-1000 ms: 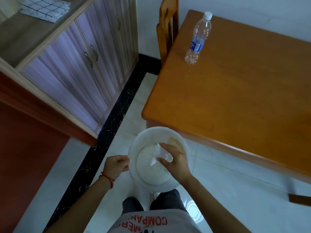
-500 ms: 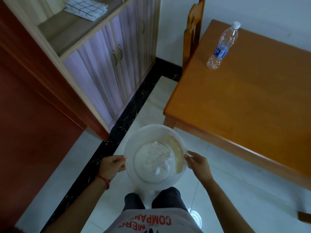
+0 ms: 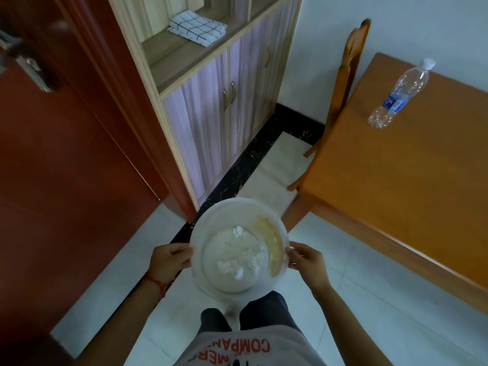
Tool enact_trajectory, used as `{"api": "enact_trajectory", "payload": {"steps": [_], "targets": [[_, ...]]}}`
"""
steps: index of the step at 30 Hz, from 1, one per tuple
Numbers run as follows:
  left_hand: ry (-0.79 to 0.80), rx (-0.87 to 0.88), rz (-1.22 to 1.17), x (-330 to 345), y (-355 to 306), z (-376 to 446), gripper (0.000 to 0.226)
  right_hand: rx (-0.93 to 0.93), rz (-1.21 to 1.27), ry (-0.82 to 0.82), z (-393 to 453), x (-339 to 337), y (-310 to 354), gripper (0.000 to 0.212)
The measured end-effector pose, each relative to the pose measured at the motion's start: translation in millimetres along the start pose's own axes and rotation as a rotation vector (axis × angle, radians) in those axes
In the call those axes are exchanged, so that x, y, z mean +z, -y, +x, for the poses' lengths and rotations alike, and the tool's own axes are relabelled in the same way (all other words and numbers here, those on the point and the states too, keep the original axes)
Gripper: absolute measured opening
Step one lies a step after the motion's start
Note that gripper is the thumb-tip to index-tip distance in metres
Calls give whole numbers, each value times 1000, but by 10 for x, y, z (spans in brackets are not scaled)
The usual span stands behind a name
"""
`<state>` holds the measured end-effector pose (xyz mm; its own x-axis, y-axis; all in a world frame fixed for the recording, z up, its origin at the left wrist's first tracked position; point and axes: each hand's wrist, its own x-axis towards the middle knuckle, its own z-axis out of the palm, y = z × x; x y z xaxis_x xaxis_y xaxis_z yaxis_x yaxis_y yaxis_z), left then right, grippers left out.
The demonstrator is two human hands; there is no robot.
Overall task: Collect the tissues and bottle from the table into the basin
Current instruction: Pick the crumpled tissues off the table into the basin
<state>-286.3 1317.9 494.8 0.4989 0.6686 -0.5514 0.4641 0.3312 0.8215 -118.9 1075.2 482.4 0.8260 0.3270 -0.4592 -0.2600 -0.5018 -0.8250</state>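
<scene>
White plastic forms the basin [image 3: 200, 241], held in the air between both hands over the tiled floor [image 3: 356, 299]. Left hand [image 3: 169, 261] grips the rim on its side, fingers curled around the edge; right hand [image 3: 306, 260] pinches the opposite rim with thumb and fingertips. Crumpled tissues [image 3: 239, 262] lie in the basin's bottom, between the hands, beside a brownish stain on the inner wall. Farther ahead and to the right of the right hand, well apart from the basin, the clear water bottle [image 3: 398, 95] stands on the orange wooden table [image 3: 396, 180]. A wooden chair [image 3: 346, 83] sits at the table's far-left edge.
</scene>
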Motion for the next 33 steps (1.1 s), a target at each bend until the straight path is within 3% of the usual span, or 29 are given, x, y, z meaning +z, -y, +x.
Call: {"api": "enact_trajectory", "payload": {"steps": [11,26,33], "targets": [[1,-13,-56,184,-480,765,10,-66,-5,-30,743,52,434,16],[88,45,5,831,-1806,2153,18,-65,29,-116,2157,-93,1270,28],[197,125,230,1214,-2287,2990,9,-13,106,-231,2631,-164,1525,25]]}}
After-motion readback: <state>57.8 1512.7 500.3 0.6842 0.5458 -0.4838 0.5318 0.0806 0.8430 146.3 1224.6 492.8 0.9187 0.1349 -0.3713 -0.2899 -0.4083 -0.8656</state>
